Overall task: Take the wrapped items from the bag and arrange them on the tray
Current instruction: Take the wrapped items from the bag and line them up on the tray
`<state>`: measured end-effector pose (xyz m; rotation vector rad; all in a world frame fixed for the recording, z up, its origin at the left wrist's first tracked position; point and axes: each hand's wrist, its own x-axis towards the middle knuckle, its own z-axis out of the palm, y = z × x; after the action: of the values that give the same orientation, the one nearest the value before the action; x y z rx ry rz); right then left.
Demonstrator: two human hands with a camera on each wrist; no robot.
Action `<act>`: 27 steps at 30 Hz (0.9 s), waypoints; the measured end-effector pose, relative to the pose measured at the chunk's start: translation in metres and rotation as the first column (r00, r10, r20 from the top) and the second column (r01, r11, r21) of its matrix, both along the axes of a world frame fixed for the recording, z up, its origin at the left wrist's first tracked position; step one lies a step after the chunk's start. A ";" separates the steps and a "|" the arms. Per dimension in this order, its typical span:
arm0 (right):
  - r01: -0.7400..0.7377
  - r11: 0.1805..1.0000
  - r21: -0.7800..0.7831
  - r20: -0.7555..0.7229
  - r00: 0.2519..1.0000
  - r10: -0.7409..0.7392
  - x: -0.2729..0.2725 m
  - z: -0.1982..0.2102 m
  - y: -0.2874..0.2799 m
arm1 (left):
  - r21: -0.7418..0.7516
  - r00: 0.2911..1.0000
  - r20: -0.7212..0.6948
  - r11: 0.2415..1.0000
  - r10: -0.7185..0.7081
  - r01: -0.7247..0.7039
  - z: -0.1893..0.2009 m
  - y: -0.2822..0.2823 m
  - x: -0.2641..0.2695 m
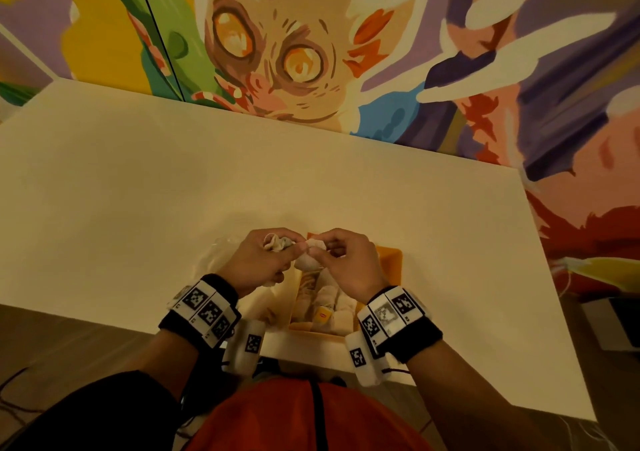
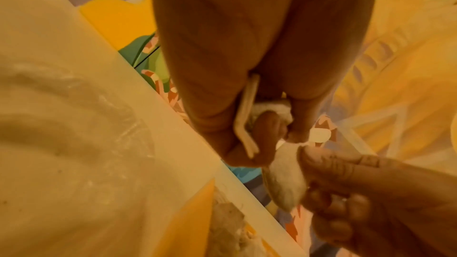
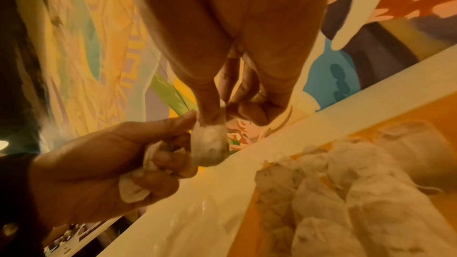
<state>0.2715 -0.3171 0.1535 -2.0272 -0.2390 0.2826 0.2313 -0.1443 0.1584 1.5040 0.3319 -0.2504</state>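
Right hand (image 1: 346,260) pinches one tea bag (image 3: 210,142); left hand (image 1: 263,260) clutches others. Tangled strings may drag extras off the tray (image 1: 393,260).

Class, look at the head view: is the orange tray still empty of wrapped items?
No. Several pale wrapped items already lie in the orange tray, below the right hand.

no readable text, only coded square markers on wristbands (image 1: 204,308), yellow tag's (image 1: 322,316) red logo illegible
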 end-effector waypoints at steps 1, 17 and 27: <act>-0.008 1.000 -0.013 -0.013 1.000 0.008 -0.001 -0.003 -0.003 | -0.015 1.000 -0.005 1.000 0.019 -0.019 -0.001 -0.003 0.001; 0.230 0.899 -0.372 -0.032 0.965 -0.260 0.017 -0.024 -0.064 | 0.587 0.999 -0.049 0.809 0.003 0.026 -0.039 -0.015 0.008; 0.068 0.655 -0.753 -0.147 0.953 -0.267 0.024 -0.032 -0.052 | 0.742 0.982 -0.121 0.644 -0.143 0.185 -0.046 -0.024 0.009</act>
<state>0.2959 -0.3695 0.1217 -2.7751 0.2864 0.5826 0.2407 -0.1680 0.1122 2.3768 0.3596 -0.3163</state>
